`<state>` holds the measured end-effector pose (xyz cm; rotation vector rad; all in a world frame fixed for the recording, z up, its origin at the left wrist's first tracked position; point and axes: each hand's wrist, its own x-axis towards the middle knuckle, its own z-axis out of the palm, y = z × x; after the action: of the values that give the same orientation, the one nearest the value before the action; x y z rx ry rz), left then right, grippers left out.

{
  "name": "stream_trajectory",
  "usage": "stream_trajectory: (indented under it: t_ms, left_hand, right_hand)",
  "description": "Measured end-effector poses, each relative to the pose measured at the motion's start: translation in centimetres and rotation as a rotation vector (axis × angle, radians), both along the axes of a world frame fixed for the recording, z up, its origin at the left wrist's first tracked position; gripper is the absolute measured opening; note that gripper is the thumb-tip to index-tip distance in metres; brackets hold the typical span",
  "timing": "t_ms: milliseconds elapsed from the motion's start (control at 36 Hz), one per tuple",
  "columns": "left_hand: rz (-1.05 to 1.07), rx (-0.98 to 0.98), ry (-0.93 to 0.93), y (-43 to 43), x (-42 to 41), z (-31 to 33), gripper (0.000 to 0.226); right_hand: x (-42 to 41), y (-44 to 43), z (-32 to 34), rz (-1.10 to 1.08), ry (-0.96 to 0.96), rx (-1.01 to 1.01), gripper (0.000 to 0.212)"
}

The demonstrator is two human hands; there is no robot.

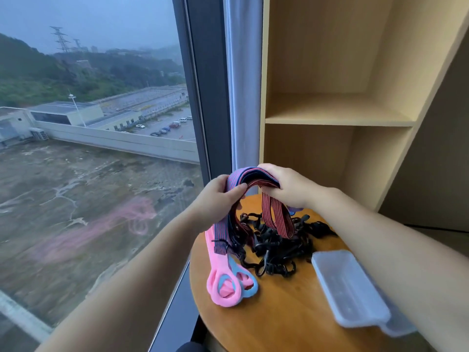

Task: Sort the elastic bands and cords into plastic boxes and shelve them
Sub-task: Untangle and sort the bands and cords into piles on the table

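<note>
Both hands hold up a bundle of striped red-and-blue elastic bands (253, 177) over a round wooden table (286, 313). My left hand (218, 196) grips the bundle's left side; my right hand (286, 185) grips its right side, fingers curled over the top. The bands' ends hang down into a tangle of black hooked cords (279, 247) on the table. A pink rubber band (223, 288) and a light blue one (247, 283) lie at the table's left edge. A clear plastic box (352, 288) lies on the right, partly under my right forearm.
A light wooden shelf unit (337, 120) stands just behind the table, its compartments open toward me. A large window (101, 148) fills the left, with its dark frame (208, 97) and a pale curtain (243, 97) beside the shelf.
</note>
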<state>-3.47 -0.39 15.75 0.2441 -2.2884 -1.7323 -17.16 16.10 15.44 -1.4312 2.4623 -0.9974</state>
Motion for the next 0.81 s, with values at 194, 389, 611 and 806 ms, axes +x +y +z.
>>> stream_trajectory:
  t_ms: [194,389,611,806]
  left_hand:
    - [0.138,-0.047,0.099,-2.8,-1.2,-0.8,0.014]
    - [0.210,-0.115,0.097,-5.6,-2.6,-2.4,0.008]
    - [0.264,-0.061,0.084,-6.7,-4.9,-4.9,0.009]
    - [0.278,-0.039,0.071,-6.6,-7.0,-6.3,0.012]
  right_hand:
    - [-2.1,1.2,-4.9,-0.152,-0.095,0.125,0.058]
    - [-1.5,0.8,-14.6,0.001,0.143,0.809,0.116]
    - [-2.8,-1.4,-20.6,0.043,0.270,0.923,0.123]
    - [-5.2,-1.3,-23.3,-0.118,0.122,0.830,0.098]
